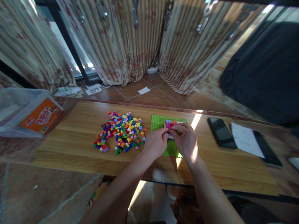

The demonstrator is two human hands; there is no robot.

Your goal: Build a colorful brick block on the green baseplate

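A green baseplate [157, 122] lies on a wooden table [77, 146], with a patch of small coloured bricks [172, 123] built on its far right part. My left hand [155, 143] and my right hand [185, 141] meet over the plate, fingers curled and pinched at the built bricks. What sits between the fingertips is too small to make out. A loose pile of several small coloured bricks [120, 131] is spread on the table just left of the plate, close to my left hand.
A clear plastic box with an orange label [28, 113] stands at the table's left end. A dark phone [221, 132], a white sheet [246, 139] and a second dark device [267, 148] lie at the right. Curtains and a tiled floor are behind.
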